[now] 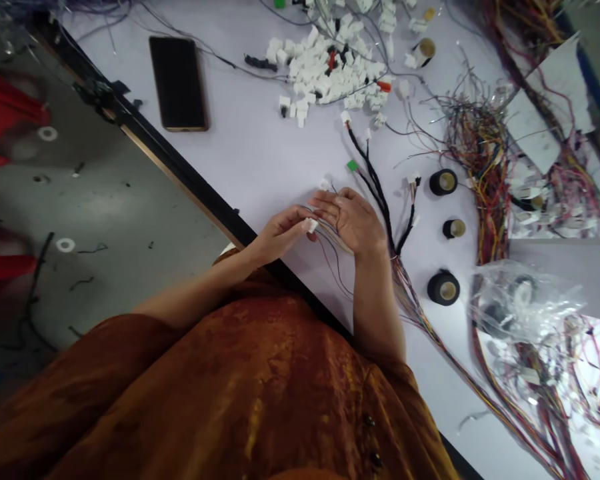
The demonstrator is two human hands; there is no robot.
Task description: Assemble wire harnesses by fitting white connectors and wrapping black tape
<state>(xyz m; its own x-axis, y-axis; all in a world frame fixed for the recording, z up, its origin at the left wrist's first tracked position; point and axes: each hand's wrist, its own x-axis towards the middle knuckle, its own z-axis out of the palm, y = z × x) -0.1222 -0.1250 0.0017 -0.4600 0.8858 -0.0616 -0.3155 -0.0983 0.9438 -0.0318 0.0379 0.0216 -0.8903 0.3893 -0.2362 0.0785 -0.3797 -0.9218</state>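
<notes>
Between the thumb and fingers of my left hand is a small white connector. Thin wires run from around it beneath my right hand. The fingers of my right hand are curled, with a thin dark wire crossing them; their exact grip is partly hidden. Just beyond these fingertips sits another white connector. To the right of my hands lies a black-taped wire harness whose branches end in a green connector and white connectors.
A phone lies at the upper left of the table. White connectors are heaped at the back. Several tape rolls stand at the right, beside thick wire bundles and a clear plastic bag. The table's dark edge slants past my body.
</notes>
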